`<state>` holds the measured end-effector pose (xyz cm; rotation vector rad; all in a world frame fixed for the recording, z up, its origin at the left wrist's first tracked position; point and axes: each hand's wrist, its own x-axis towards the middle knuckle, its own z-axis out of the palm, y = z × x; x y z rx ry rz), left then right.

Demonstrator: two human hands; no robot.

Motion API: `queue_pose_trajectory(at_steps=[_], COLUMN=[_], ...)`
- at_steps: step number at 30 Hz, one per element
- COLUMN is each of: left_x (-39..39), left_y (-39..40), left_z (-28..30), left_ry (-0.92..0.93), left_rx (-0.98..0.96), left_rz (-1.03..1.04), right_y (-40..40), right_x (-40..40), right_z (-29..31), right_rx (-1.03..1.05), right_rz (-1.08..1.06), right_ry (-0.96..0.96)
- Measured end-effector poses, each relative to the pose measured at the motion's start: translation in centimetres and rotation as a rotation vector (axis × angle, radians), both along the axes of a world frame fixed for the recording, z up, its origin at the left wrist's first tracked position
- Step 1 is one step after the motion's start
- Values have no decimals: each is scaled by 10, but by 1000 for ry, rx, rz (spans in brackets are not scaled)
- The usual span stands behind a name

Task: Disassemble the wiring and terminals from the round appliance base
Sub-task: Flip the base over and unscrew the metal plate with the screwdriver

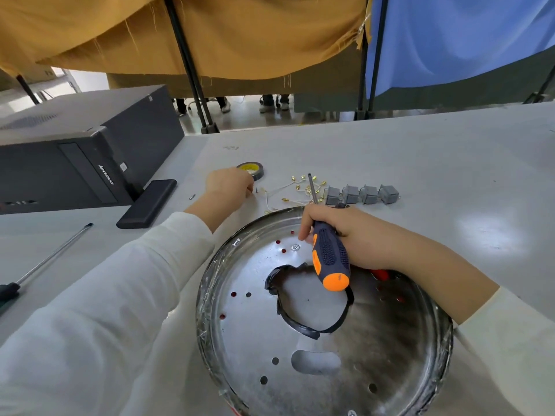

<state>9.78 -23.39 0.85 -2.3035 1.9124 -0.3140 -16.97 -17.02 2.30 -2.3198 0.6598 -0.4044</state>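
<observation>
Right now your left hand (229, 183) reaches past the round appliance base (324, 313) to the loose wires and terminals (295, 190) on the surface, fingers curled at a small screw, while your right hand (339, 232) grips the screwdriver (329, 250), its shaft pointing away from you.

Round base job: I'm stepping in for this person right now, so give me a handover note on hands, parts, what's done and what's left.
Left hand: reaching past the base, fingers curled at a small screw beside the tape roll; grip unclear.
Right hand: grips the screwdriver, resting on the base.
Done: wires with terminals and four grey blocks lie on the table behind the base.
Left: black tape loop still lies on the base.
</observation>
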Motion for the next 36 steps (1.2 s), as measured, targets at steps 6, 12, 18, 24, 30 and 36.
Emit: queue_pose_trajectory(at_steps=[6, 12, 18, 24, 30, 36], left_x=[9, 9, -28, -53, -57, -46], left_y=[1, 17, 64, 114, 140, 163], left_z=[-11, -11, 12, 31, 27, 16], left_ry=[314, 590, 929, 1111, 933, 921], left_rx=[-130, -289, -423, 126, 55, -57], left_rz=[58, 114, -55, -239, -214, -8], right_y=[0, 0, 3, 13, 20, 26], right_x=[1, 1, 1, 2, -7, -19], right_z=[-1, -1, 3, 14, 22, 25], right_rx=[11, 32, 34, 31, 10, -114], right_rz=[-8, -23, -27, -15, -56, -242], right_ry=[-3, -3, 1, -88, -49, -107])
